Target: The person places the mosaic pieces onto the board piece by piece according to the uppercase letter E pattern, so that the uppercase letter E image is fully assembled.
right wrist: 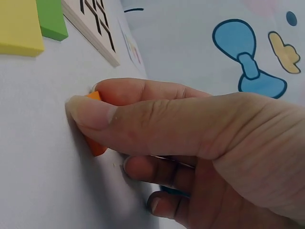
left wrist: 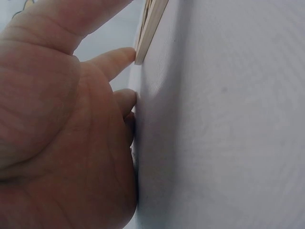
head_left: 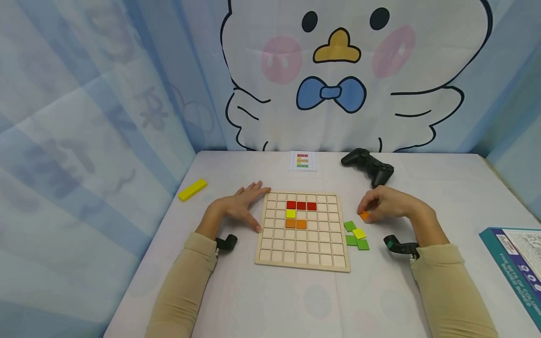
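Note:
A wooden grid board [head_left: 274,256] lies mid-table, holding a row of red tiles [head_left: 301,205], one yellow tile [head_left: 290,214] and two orange tiles [head_left: 296,224]. My left hand [head_left: 242,205] rests at the board's left edge, fingers spread, thumb and index touching the frame. To the right of the board my right hand [head_left: 390,204] pinches an orange tile [right wrist: 96,147] between thumb and index finger, low at the tabletop. Just beside it lie several green tiles [head_left: 362,244] and a loose yellow tile [head_left: 359,234].
Behind the board lies a small pattern card [head_left: 303,161]. A black game controller [head_left: 367,165] sits beyond my right hand. A yellow bar [head_left: 192,189] is at far left, and a teal-edged box [head_left: 513,267] at the right edge. A printed curtain [head_left: 329,126] hangs behind the table.

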Demonstrator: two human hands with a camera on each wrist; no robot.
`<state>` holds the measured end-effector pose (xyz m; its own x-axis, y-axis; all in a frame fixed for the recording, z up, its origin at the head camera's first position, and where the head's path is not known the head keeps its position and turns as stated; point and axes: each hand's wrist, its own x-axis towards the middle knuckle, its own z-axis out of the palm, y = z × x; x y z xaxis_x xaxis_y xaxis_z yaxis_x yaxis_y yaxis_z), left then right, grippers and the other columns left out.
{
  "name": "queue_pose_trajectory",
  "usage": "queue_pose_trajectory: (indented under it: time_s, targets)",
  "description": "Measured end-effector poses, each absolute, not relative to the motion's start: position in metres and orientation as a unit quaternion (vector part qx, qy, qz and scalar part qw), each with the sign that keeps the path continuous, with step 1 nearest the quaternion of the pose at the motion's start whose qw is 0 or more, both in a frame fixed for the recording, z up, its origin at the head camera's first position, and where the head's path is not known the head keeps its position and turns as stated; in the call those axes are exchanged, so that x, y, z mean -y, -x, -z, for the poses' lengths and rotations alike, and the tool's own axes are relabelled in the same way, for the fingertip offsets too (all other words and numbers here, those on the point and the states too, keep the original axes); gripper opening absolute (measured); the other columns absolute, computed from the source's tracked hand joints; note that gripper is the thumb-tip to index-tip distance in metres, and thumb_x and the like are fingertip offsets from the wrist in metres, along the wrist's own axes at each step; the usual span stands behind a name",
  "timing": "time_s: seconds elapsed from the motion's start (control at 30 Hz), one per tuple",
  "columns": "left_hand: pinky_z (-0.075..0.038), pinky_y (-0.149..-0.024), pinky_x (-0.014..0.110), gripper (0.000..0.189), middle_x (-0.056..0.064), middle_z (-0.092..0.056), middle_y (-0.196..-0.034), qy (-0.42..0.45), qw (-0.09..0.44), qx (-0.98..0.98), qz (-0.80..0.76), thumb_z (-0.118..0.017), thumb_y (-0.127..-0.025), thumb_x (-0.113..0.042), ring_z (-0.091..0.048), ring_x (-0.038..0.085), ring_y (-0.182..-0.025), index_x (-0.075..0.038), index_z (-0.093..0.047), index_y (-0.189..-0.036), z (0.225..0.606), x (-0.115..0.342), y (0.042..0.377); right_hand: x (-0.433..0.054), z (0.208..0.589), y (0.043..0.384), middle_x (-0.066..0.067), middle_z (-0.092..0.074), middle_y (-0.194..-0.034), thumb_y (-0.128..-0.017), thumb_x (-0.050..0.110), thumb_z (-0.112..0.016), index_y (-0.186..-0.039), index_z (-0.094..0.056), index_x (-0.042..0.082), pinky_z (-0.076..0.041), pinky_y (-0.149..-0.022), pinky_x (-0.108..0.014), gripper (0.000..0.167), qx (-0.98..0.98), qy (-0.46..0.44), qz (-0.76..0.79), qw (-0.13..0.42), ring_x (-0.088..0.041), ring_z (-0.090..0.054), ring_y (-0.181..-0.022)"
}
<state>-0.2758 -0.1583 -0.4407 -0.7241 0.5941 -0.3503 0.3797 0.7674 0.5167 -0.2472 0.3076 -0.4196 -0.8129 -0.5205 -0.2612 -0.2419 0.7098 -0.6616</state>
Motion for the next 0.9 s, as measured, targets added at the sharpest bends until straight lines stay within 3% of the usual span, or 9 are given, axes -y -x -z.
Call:
queue_pose_trajectory:
  time_s: [0.43,0.67,0.9]
  targets:
    - [0.007,-0.132,0.052,0.129,0.003,0.008,-0.177,-0.266,0.255,-0.905,-0.211,-0.093,-0.068,-0.055,0.012,0.023,-0.163,-0.032,-0.014,-0.168,0.442,0.158,0.276,-0.293,0.421,0.249,-0.004,-0.066,-0.088,-0.083,0.004,-0.084,-0.097,-0.072,0.009,-0.048,-0.069,-0.027,0.019,-0.899,0.206,0.335,0.194,-0.02,-0.055,-0.081]
    - [0.007,-0.132,0.051,0.13,0.002,0.008,-0.177,-0.262,0.259,-0.904,-0.215,-0.093,-0.067,-0.056,0.012,0.022,-0.163,-0.032,-0.015,-0.168,0.442,0.158,0.277,-0.289,0.422,0.248,-0.006,-0.065,-0.088,-0.086,0.006,-0.082,-0.099,-0.07,0.005,-0.047,-0.067,-0.025,0.017,-0.893,0.196,0.356,0.192,-0.018,-0.054,-0.078]
    - [0.007,-0.131,0.052,0.13,0.002,0.008,-0.177,-0.263,0.26,-0.903,-0.218,-0.093,-0.067,-0.056,0.012,0.022,-0.163,-0.032,-0.015,-0.168,0.441,0.158,0.277,-0.287,0.424,0.248,-0.009,-0.067,-0.088,-0.096,0.012,-0.074,-0.11,-0.074,0.003,-0.051,-0.064,-0.027,0.016,-0.889,0.187,0.371,0.191,-0.017,-0.057,-0.075]
